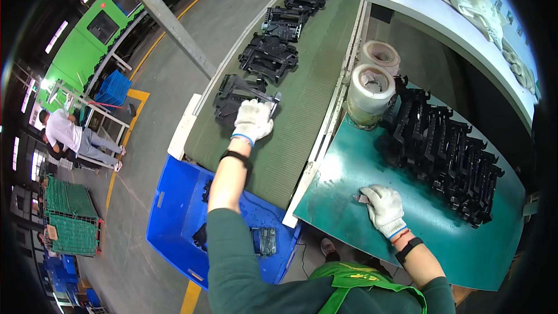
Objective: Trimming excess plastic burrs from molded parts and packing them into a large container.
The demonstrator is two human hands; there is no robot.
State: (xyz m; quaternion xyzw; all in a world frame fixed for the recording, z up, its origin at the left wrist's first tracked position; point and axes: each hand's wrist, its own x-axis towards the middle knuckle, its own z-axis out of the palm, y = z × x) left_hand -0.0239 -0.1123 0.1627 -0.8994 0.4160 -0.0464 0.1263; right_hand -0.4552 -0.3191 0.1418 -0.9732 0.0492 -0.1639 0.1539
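My left hand [254, 121], in a white knit glove, reaches over the near end of the green conveyor belt [290, 139]. Its fingers are closed on the edge of a black plastic frame part [237, 90], the nearest in a line of such parts. My right hand [385, 208], gloved the same way, rests low over the green tabletop [343, 180]. Between its thumb and fingers sits a small greyish piece [361, 199], too small to name. Farther right on that table stands a close-packed row of black plastic parts [442, 151].
Two rolls of clear wrap [369, 94] stand by the row. Below the belt's end is a blue bin [174, 209] holding a few dark parts. A metal post [163, 17] rises left of the belt. Two people [67, 136] are at the far left, near a green mesh cage [70, 215].
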